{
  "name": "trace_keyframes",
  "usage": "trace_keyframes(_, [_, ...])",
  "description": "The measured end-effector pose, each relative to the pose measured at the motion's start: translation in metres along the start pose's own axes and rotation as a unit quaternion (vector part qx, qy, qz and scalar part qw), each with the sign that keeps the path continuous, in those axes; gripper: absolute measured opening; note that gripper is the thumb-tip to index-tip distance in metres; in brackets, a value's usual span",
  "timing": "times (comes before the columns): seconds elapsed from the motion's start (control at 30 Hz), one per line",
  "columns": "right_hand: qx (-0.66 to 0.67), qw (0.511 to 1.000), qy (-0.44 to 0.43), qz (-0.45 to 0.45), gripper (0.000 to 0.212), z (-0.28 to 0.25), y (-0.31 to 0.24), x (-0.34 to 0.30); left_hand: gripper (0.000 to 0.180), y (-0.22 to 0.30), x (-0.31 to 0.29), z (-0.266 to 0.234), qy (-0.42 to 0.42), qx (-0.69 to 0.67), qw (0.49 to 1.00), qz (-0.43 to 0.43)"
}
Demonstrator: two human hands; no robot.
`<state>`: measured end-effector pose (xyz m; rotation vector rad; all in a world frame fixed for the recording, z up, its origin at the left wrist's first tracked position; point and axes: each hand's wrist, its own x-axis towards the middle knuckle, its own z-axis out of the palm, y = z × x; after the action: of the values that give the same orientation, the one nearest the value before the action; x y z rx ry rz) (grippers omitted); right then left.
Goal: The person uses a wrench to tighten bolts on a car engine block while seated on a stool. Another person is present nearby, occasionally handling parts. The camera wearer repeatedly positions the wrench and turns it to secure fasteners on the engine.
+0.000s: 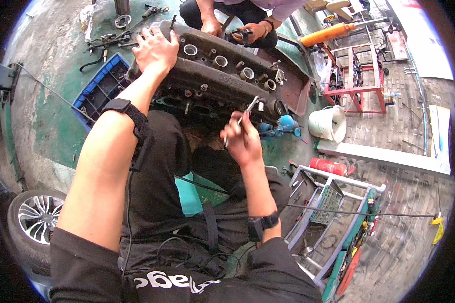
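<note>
A dark, greasy car engine [197, 67] with several round holes along its top cover lies in front of my knees. My left hand [155, 52] rests on the cover's left end, fingers spread and stretched out, close to an upright bolt [173, 20]. At the engine's near right side, my right hand [242, 139] is closed round a metal wrench [252, 105]. The wrench's upper end points up and right, beside a light-coloured cylindrical fitting [261, 106]. Whether the wrench touches a bolt cannot be made out. Fingers partly hide its shaft.
Across the engine a co-worker's hands [256, 33] hold a dark part. A blue crate [100, 90] sits left, a white bucket [324, 124] right. Nearer right are a red fire extinguisher [328, 166] and a tool cart [338, 184]. A wheel [38, 217] stands lower left.
</note>
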<state>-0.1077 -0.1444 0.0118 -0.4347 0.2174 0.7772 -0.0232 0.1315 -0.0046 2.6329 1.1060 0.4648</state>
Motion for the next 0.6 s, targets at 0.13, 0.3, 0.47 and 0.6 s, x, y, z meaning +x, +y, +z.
trace_keyframes(0.13, [-0.434,0.877,0.194,0.072,0.047,-0.014,-0.037,-0.049,0.059,-0.001,0.0,0.004,0.007,0.004,1.0,0.008])
trace_keyframes(0.3, [-0.774,0.579,0.248,-0.058,0.037,-0.022,-0.079,-0.05,0.059,-0.001,0.0,0.003,-0.006,-0.002,1.0,0.006])
trace_keyframes(0.47, [-0.705,0.679,0.204,0.018,0.034,-0.02,-0.108,-0.04,0.06,0.0,0.0,0.002,-0.003,0.001,1.0,0.006])
trace_keyframes(0.6, [-0.699,0.684,0.199,0.064,0.034,-0.021,-0.114,-0.033,0.06,-0.001,-0.001,0.003,0.008,0.0,1.0,0.01])
